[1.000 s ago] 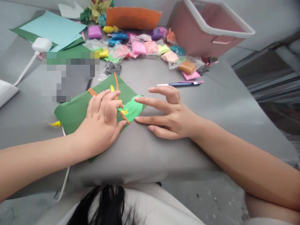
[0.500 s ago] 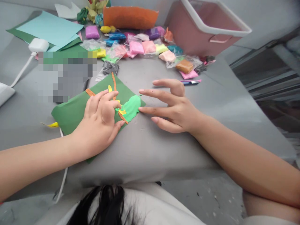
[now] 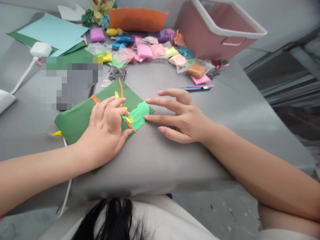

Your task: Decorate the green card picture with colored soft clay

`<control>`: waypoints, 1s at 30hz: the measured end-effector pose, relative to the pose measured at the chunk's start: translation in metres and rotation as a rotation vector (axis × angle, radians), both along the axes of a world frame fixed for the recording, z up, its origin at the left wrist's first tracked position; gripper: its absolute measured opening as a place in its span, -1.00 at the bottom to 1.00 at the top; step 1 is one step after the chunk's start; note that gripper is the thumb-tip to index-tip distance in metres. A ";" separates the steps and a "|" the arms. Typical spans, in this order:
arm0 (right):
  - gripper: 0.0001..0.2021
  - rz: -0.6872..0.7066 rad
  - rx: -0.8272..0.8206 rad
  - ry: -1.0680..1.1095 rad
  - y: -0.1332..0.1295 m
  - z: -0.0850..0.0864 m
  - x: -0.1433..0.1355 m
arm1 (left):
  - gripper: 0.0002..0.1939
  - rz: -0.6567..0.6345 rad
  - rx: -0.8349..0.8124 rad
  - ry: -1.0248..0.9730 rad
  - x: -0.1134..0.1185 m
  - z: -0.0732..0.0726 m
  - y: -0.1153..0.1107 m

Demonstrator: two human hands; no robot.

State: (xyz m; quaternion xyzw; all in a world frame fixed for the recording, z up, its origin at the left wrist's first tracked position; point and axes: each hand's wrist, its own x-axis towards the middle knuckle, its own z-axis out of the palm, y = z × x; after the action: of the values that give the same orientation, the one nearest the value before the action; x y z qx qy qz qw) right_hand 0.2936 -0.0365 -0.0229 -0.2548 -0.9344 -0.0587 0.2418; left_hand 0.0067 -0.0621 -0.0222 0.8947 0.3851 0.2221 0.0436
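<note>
A dark green sheet of paper (image 3: 75,120) lies turned at an angle on the grey table. On its right corner is a flattened patch of light green clay (image 3: 140,115), bordered by a thin brown-orange clay strip (image 3: 121,87) and small yellow clay bits (image 3: 116,95). My left hand (image 3: 106,128) rests on the sheet, fingers partly bent and apart, its thumb beside the lower end of the strip. From the right, my right hand (image 3: 182,116) reaches over with fingers spread, the fingertips at the outer edge of the light green clay. Neither hand grips anything.
Several bagged clay packets (image 3: 145,51) lie across the back, before an orange piece (image 3: 138,19). A pink bin (image 3: 200,40) stands back right, a blue-and-pink pen-like tool (image 3: 197,88) nearer. Coloured paper (image 3: 52,31), a white charger (image 3: 40,49) and its cable are at left.
My right hand has shifted slightly left, its fingertips now over the edge of the light green clay. My left hand stays in place on the sheet.
</note>
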 end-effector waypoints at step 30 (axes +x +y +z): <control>-0.86 -0.183 -0.132 0.250 0.018 -0.009 -0.004 | -0.70 -0.016 -0.006 0.014 -0.004 0.001 0.001</control>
State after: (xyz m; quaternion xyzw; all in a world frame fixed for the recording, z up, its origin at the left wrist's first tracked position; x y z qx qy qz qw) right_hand 0.2901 -0.0183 -0.0314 -0.3596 -0.8718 0.0130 0.3324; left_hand 0.0024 -0.0607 -0.0215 0.8992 0.3788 0.2144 0.0455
